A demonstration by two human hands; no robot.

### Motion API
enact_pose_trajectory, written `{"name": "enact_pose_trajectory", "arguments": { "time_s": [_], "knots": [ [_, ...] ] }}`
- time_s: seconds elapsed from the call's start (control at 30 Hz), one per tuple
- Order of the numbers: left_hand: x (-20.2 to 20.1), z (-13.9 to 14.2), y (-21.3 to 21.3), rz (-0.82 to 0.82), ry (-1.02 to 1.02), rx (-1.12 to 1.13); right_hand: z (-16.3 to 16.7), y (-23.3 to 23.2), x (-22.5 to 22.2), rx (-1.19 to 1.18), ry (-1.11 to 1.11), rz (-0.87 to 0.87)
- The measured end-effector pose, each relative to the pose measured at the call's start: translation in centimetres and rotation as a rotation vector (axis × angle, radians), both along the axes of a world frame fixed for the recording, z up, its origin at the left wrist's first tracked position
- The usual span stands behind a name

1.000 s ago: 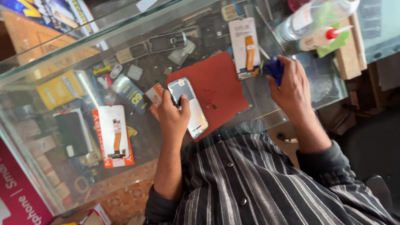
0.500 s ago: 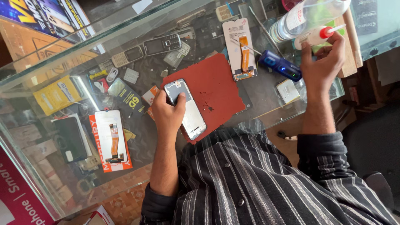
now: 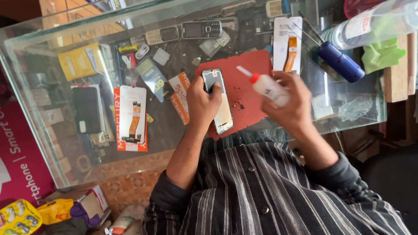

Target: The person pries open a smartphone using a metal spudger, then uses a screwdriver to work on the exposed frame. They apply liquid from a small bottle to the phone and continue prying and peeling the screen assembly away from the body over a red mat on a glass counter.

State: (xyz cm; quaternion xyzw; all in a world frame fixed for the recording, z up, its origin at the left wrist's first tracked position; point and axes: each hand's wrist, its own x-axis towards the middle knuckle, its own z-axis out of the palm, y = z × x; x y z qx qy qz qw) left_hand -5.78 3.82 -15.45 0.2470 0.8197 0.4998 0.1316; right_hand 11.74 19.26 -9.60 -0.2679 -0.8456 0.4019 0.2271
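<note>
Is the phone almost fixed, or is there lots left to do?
It looks partway. The phone lies opened on the red mat, steadied by the left hand. The right hand holds a small white squeeze bottle, red nozzle tilted toward the phone. No drop shows on it yet. The blue screwdriver lies aside on the glass.

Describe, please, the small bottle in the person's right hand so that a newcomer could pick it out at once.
On the glass counter lies a red mat. Just above the mat's right edge, the right hand holds a small white squeeze bottle tilted, nozzle pointing up-left. Its red collar and thin white tip set it apart from the larger clear bottle and the blue-handled screwdriver nearby.
</note>
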Motion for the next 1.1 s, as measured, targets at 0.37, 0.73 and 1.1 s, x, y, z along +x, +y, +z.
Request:
{"name": "enact_pose_trajectory", "arguments": {
  "time_s": [0.37,0.73,1.1],
  "knots": [
    [0.0,0.7,0.3,-0.005,-0.026,-0.029,-0.8,-0.9,-3.7,0.233,-0.017,0.108],
    [0.0,1.5,0.4,-0.001,-0.081,0.000,-0.9,-1.2,-3.5,0.236,-0.045,0.136],
    [-0.4,0.4,0.1,0.013,-0.038,0.162,0.6,-4.3,2.4,0.118,-0.150,0.151]
  ]
}}
